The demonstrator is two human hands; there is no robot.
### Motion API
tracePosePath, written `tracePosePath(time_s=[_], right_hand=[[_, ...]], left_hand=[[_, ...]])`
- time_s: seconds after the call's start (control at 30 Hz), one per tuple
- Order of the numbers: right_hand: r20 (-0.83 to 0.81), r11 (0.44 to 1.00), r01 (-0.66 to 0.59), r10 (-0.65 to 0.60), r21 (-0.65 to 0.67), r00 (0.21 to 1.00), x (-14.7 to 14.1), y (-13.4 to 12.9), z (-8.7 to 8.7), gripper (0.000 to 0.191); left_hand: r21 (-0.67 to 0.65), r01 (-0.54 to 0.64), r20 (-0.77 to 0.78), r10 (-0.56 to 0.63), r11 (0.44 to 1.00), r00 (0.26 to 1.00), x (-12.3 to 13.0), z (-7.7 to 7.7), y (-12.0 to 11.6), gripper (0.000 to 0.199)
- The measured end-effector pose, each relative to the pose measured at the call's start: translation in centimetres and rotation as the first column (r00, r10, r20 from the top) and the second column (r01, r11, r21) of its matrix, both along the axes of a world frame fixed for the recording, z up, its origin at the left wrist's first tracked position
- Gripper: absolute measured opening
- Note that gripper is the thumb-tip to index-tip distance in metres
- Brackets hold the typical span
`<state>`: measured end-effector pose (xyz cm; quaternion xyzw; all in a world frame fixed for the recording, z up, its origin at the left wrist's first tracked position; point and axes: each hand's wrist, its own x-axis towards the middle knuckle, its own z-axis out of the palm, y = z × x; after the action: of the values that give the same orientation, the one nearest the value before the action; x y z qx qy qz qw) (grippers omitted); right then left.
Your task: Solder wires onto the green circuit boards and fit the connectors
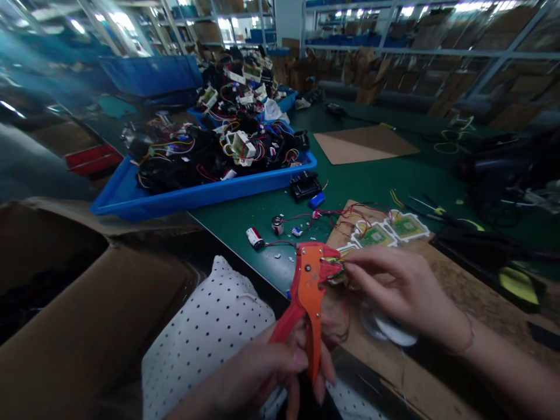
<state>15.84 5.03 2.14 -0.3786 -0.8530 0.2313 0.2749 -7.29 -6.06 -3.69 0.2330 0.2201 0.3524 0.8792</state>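
My left hand (pixel 280 356) is wrapped round the handles of a red and orange wire stripper (pixel 310 286), its jaws up and turned to the right. At the jaws, my right hand (pixel 394 280) pinches a thin yellow wire (pixel 340 261). Just behind the right hand, green circuit boards in white frames (pixel 375 235) lie on a brown board (pixel 455 274). Red wires (pixel 341 217) run from them to small cylindrical parts, among them a red and white one (pixel 254 238) and a dark one (pixel 277 224).
A blue tray (pixel 205 192) heaped with wired parts stands at the back left. An open cardboard box (pixel 56 280) is at the left. A cardboard sheet (pixel 363 144) lies on the green table (pixel 262 213); tweezers (pixel 422 203) and a black tool are at the right.
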Motion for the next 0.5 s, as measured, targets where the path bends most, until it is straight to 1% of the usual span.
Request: tracePosePath(time_s=[0.17,0.33,0.5], right_hand=[[0.045,0.998,-0.020,0.017,0.064,0.999,0.04,-0.19,-0.09,0.017],[0.068,0.997,-0.020,0.015,0.072,0.998,-0.02,-0.14,-0.13,0.017],[0.075,0.999,-0.002,-0.002,0.052,0.997,0.04,-0.20,-0.14,0.016]], left_hand=[[-0.050,0.025,-0.033,-0.026,0.998,0.999,-0.15,-0.03,-0.15,0.054],[-0.051,-0.026,-0.124,0.020,0.998,0.992,-0.13,-0.14,-0.29,0.037],[-0.040,-0.069,-0.109,0.065,0.997,0.992,0.21,-0.47,-0.29,0.034]])
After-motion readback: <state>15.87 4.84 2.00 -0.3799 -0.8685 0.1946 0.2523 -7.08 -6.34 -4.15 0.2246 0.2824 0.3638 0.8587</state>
